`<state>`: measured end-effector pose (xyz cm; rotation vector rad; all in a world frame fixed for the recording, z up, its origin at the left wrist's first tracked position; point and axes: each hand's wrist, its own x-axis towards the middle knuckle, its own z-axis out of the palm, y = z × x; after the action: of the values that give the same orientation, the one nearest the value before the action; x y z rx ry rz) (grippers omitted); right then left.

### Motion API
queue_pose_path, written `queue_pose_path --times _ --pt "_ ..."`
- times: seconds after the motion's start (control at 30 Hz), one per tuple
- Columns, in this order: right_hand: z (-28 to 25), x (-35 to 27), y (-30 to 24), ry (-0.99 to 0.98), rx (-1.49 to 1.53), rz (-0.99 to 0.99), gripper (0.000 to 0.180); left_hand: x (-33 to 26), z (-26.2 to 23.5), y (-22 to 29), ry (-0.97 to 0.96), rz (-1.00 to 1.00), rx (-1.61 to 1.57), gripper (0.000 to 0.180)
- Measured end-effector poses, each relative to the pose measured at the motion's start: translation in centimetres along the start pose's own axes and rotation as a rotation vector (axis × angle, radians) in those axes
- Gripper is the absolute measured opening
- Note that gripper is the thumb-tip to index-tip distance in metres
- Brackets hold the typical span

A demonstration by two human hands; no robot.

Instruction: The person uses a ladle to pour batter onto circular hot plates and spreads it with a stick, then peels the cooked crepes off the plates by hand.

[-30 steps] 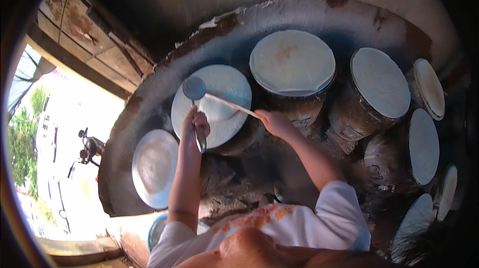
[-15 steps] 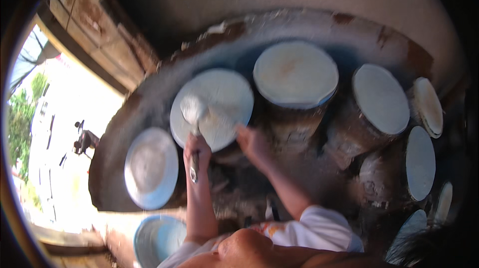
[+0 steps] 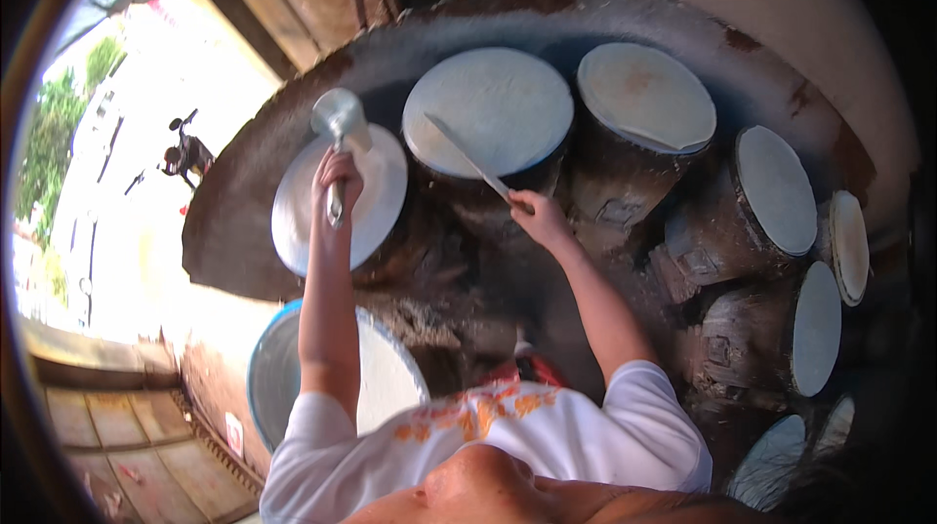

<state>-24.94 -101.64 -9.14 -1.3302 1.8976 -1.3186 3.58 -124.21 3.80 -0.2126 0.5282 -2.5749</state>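
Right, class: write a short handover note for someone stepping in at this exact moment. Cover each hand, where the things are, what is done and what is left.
Left hand: gripping a metal ladle, its bowl up, over the nearest round steamer top.
Right hand: holding a thin flat stick, its tip lying on the next steamer top.
Batter basin: low on the left, beside the left arm.
Done: white sheets cover several tops, including a third.
Left: the sheet under the stick is not yet lifted.
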Motion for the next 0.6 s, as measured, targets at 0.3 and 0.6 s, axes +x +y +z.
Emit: queue_pose_path --times 0.3,0.6 --pt "13.2 -0.1 -4.2 -0.096 0.341 0.013 0.048 -2.4 -6.0 5.3 0.206 0.122 0.075 0.036" --pt "12.2 -2.2 -7.0 0.014 0.032 -0.197 0.035 -3.0 -4.0 10.1 0.332 0.102 0.159 0.039"
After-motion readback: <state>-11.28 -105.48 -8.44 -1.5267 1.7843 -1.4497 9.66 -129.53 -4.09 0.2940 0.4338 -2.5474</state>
